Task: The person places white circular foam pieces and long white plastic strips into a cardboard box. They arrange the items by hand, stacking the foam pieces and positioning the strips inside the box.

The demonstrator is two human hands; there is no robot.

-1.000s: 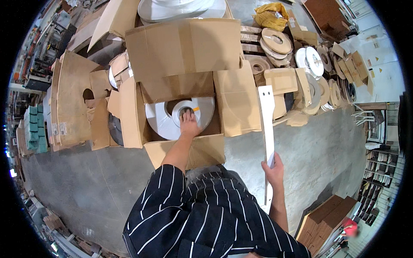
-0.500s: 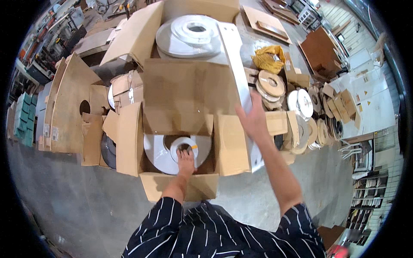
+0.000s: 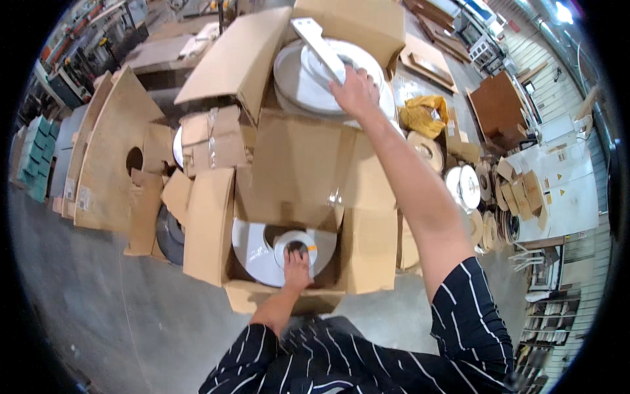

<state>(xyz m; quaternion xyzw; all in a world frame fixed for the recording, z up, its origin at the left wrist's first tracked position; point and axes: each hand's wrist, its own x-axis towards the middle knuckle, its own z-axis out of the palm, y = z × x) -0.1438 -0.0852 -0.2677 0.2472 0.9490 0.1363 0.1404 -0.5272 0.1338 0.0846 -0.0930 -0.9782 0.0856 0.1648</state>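
Observation:
My left hand is in the near cardboard box, fingers curled into the core of a small roll of white edge banding with an orange mark. That roll rests on a larger white roll in the same box. Stretched far forward, my right hand is closed at the edge of a long white board with a notched end. The board slants over stacked white rolls in the far box; my arm hides its nearer part.
Cardboard flaps stand between the two boxes. At left are a tall wooden panel with a hole and a torn carton. To the right lie a yellow bag and several banding rolls. Concrete floor surrounds the boxes.
My right hand has moved forward and left to the white board, whose far end has swung left over the far rolls. My left hand stays at the small roll; the view has shifted.

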